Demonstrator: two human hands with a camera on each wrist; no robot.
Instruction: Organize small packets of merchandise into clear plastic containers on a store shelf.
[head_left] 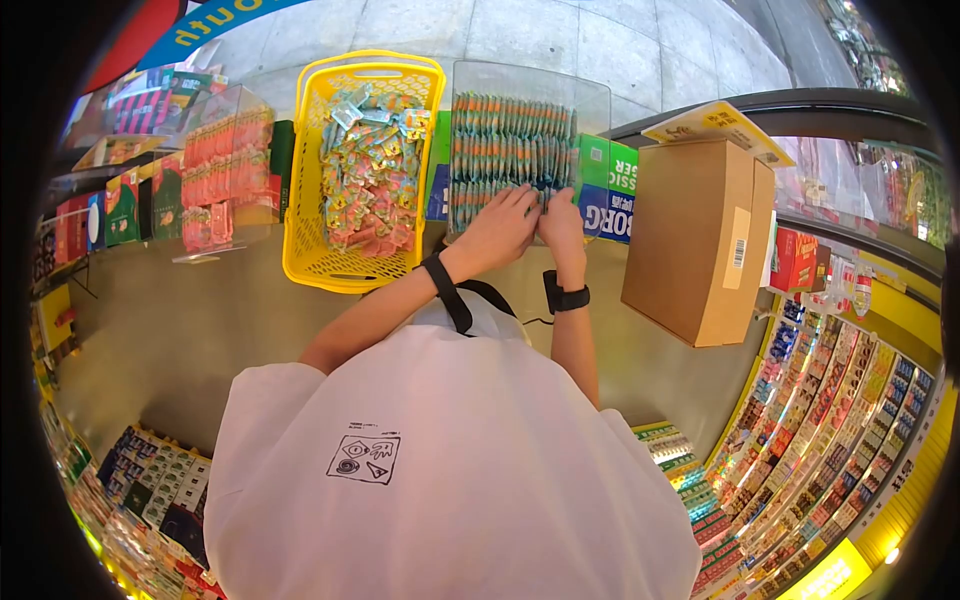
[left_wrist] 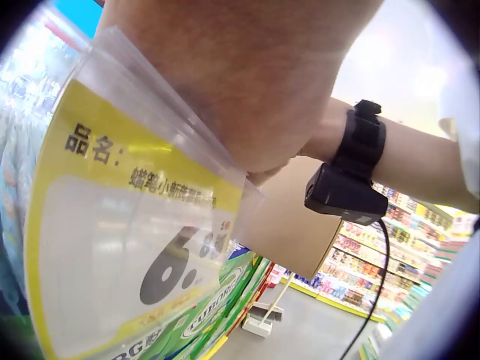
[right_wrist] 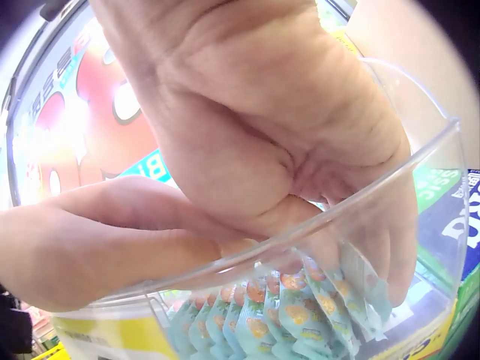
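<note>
Rows of blue-and-orange snack packets (head_left: 515, 135) stand upright in a clear plastic bin (head_left: 590, 85). Both hands are at its near end. The right hand (head_left: 562, 228) reaches over the rim; in the right wrist view its curled fingers (right_wrist: 397, 255) and thumb grip the end packets (right_wrist: 360, 289) of a row. Close beside it, the left hand (head_left: 498, 230) lies over the near packets, its fingers pointing toward the right hand. The right hand covers the left fingertips in the right wrist view, so I cannot tell whether they pinch a packet.
Left of the bin, a yellow basket (head_left: 290, 230) holds loose blue and pink packets. A cardboard box (head_left: 680, 230) stands at the right, and another clear bin (head_left: 255, 105) with pink packets at the far left. A yellow price card (left_wrist: 135, 225) hangs on the bin's near side.
</note>
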